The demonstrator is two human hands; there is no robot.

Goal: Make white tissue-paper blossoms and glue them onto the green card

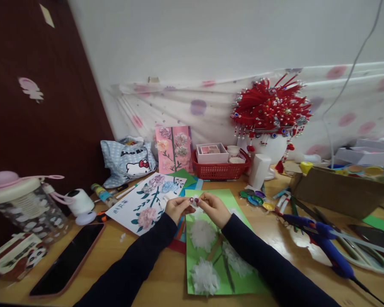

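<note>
My left hand (178, 208) and my right hand (213, 208) meet above the top of a green sheet (224, 281). Both are closed in a pinch on a small piece of white tissue (195, 202) between their fingertips. On the green sheet below lie several ruffled white paper flowers (202, 234), with dark green stems (228, 268) between them. Left of my left hand rests a white sheet (124, 219) bearing pink, lilac and blue flowers and painted leaves. My forearms hide parts of the green sheet.
A phone (68, 260) and a large clear bottle (32, 209) stand at the left. A blue glue gun (326, 243) lies at the right by scissors (365, 258). Behind are a red basket (220, 171), a pink flower picture (174, 149) and a red beaded headdress (272, 108).
</note>
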